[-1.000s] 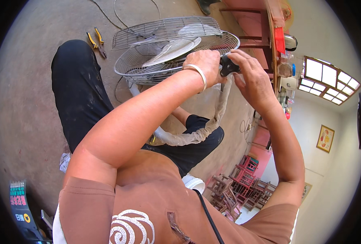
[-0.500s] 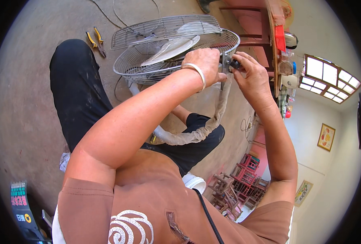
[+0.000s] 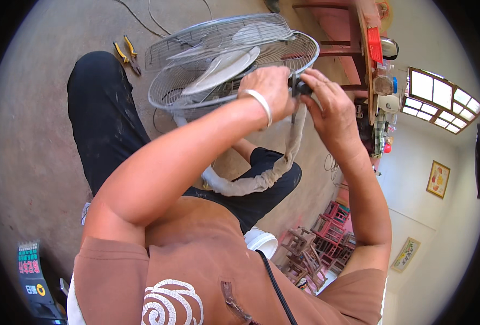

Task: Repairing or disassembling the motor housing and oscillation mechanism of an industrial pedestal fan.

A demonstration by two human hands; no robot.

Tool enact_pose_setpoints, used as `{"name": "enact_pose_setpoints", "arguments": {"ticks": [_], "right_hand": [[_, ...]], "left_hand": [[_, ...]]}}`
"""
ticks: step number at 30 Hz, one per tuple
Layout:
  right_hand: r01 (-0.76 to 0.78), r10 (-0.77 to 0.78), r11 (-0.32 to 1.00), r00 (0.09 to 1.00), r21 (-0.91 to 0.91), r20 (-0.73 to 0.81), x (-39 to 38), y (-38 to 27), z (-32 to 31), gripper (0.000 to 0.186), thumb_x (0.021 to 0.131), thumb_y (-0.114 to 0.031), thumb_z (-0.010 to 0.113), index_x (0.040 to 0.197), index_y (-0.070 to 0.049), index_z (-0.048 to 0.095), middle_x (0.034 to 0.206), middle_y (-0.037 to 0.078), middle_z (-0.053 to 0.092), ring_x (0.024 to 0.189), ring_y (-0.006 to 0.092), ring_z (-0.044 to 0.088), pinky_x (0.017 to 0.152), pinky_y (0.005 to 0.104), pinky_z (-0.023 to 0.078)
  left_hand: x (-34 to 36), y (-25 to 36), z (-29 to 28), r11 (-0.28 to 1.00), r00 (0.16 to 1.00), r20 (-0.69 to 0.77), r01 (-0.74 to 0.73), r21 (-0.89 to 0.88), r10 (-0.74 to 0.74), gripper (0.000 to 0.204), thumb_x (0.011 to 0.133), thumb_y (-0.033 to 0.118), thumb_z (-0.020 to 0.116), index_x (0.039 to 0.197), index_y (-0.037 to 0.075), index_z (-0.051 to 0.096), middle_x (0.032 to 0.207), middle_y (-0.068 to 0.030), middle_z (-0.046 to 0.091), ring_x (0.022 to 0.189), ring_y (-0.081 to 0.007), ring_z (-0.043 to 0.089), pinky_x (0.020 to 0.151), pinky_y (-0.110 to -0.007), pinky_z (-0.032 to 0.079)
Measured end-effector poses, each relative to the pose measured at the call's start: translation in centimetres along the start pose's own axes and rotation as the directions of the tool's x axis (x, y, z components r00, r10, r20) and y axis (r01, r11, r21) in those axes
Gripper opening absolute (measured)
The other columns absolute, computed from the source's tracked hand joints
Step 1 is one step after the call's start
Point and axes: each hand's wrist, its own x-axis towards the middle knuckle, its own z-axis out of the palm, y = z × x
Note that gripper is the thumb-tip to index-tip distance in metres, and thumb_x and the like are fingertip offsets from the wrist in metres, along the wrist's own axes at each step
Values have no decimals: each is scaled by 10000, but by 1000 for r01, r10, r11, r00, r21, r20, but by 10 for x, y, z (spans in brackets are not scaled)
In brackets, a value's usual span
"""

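A large electric fan [image 3: 161,97] with a silvery wire guard lies in front of me. Its front and back grilles stand apart along one side, with pale blades [image 3: 223,70] between them. A curved tube frame [image 3: 245,187] wrapped in cloudy plastic runs from the fan across my lap. At the fan's right edge, my left hand [image 3: 266,93] is closed around a metal bracket, mostly hidden by the fingers. My right hand [image 3: 334,111] pinches a black knob [image 3: 303,87] at that bracket, thumb below and fingers above.
Yellow-handled pliers [image 3: 127,54] lie on the floor beyond my left knee. To the right stands a wooden table [image 3: 362,32] holding a red basket [image 3: 374,46] and jars. A white bucket [image 3: 262,242] sits near my right side, with stacked wooden stools [image 3: 326,233] farther off.
The fan has rocked slightly, its left side shifting a little. Both hands stay at the bracket; the right fingers have shifted around the knob, and the bracket is now more covered.
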Motion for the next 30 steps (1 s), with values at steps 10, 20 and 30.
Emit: {"name": "enact_pose_setpoints", "arguments": {"ticks": [10, 20, 30], "right_hand": [[-352, 379, 912, 920, 211, -102, -24, -20, 23, 316, 849, -36, 682, 1162, 3, 662, 1180, 201, 678, 1030, 382, 661, 912, 439, 526], [-700, 663, 525, 693, 485, 283, -21, -8, 10, 357, 965, -314, 665, 979, 39, 715, 769, 165, 719, 669, 203, 691, 642, 329, 524], [-272, 268, 962, 940, -10, 210, -25, -20, -11, 481, 856, -178, 740, 1296, -80, 571, 1079, 181, 685, 994, 364, 669, 837, 445, 535]], "left_hand": [[-13, 4, 16, 999, 997, -60, -51, 9, 51, 289, 772, 219, 730, 974, 20, 678, 1004, -213, 708, 973, -398, 687, 863, -470, 553], [-27, 6, 16, 998, 1000, 7, -15, 53, 14, 382, 780, 276, 789, 1059, 54, 650, 1096, -175, 692, 1057, -344, 676, 899, -435, 549], [-26, 6, 17, 999, 1000, 4, -17, 49, 17, 414, 780, 296, 809, 1067, 46, 644, 1095, -170, 695, 1057, -344, 677, 889, -439, 554]]}}
